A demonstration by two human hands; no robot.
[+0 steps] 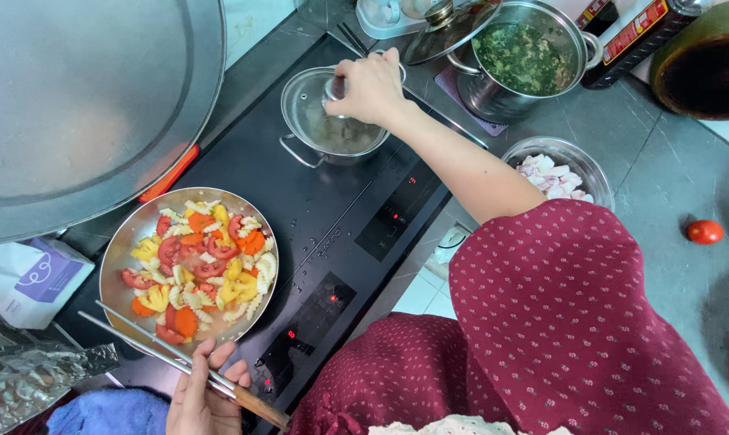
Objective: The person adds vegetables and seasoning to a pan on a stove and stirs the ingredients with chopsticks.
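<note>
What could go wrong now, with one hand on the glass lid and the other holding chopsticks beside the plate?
1. The right hand grips the knob of the glass lid on the small pot; steam might scald it when lifted.
2. The left hand holds chopsticks against the plate of cut vegetables, which sits on the lit cooktop and may tip.

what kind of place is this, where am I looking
Most likely a home kitchen. A black induction cooktop carries a small pot with a glass lid, a steel bowl of cut vegetables sits beside it, and a bigger pot of greens stands on the grey counter.
</note>
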